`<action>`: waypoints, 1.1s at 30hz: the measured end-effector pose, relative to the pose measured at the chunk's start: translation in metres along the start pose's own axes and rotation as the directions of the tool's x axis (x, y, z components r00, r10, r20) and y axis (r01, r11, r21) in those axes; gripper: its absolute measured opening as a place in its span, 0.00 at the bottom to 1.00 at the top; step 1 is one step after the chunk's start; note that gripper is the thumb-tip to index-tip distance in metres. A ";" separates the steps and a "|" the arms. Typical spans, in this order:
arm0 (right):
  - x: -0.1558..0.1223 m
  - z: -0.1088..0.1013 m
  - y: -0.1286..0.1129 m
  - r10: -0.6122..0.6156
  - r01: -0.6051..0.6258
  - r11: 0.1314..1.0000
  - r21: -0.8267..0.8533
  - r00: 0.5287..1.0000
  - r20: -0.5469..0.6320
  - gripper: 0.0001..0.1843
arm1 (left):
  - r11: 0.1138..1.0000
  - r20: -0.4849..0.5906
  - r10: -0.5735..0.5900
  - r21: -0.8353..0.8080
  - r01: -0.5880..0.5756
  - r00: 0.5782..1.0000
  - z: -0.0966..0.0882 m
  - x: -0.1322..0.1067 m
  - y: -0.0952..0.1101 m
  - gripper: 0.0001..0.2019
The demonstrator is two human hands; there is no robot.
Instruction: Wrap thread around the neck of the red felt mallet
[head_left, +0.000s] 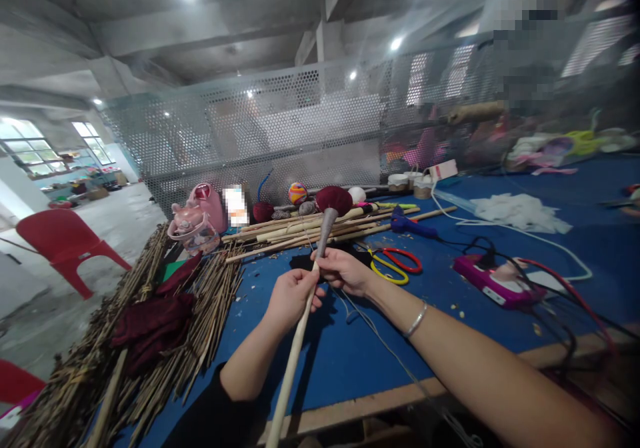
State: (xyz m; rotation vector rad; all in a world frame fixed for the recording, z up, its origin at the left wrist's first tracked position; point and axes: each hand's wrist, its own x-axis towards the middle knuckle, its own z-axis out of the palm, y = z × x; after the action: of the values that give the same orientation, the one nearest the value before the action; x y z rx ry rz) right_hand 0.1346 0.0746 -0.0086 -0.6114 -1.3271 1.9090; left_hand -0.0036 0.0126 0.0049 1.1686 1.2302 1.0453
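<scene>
My left hand (290,298) is closed around a long pale wooden stick (293,368) that rises from the lower edge of the view. My right hand (343,269) grips the same stick a little higher, where grey wrapping (325,225) begins. The stick ends in a round dark red padded head (334,199). A thin thread (370,328) trails from my hands down over the blue table (350,361). A silver bracelet (416,320) sits on my right wrist.
Bundles of dry reeds (150,368) and dark red cloth (153,325) lie at left. Bare sticks (300,228), yellow and red scissors (395,265), a blue glue gun (407,225), a pink device with cables (493,285), white stuffing (517,211) and a pink jug (197,218) are spread about. A perforated screen (300,128) stands behind.
</scene>
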 end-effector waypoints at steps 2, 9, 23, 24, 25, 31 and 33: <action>0.000 -0.002 0.001 0.009 -0.009 1.000 -0.023 1.000 0.006 0.18 | 0.996 0.062 -0.046 -0.071 0.050 0.997 0.000 0.000 -0.001 0.18; 0.004 -0.002 0.009 -0.051 0.036 0.973 -0.229 0.997 -0.061 0.14 | 0.929 -0.212 0.263 0.320 -0.187 0.941 0.000 -0.002 -0.008 0.16; 0.004 -0.002 0.009 -0.078 0.074 0.978 -0.197 0.997 -0.014 0.15 | 0.975 -0.103 0.167 0.163 -0.149 0.981 0.000 0.000 -0.014 0.18; 0.004 -0.002 0.009 -0.088 0.083 0.976 -0.201 0.996 -0.014 0.15 | 0.958 -0.144 0.219 0.221 -0.184 0.965 -0.001 0.000 -0.014 0.18; 0.004 -0.002 0.009 -0.085 0.081 0.977 -0.197 0.996 -0.010 0.15 | 0.946 -0.166 0.247 0.255 -0.200 0.955 -0.001 0.000 -0.013 0.18; -0.001 -0.001 -0.002 0.002 -0.001 1.000 -0.015 0.999 0.032 0.18 | 0.997 0.021 0.004 -0.081 -0.002 1.000 0.003 -0.002 -0.003 0.20; -0.001 -0.001 -0.002 0.004 -0.003 1.000 -0.019 1.000 0.022 0.17 | 0.992 0.080 -0.022 -0.121 0.031 0.997 0.002 -0.002 -0.003 0.21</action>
State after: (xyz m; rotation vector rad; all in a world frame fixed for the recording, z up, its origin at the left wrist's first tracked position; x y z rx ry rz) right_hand 0.1366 0.0752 -0.0072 -0.6039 -1.3610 1.9129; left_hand -0.0018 0.0101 0.0021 1.0863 1.1026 1.0309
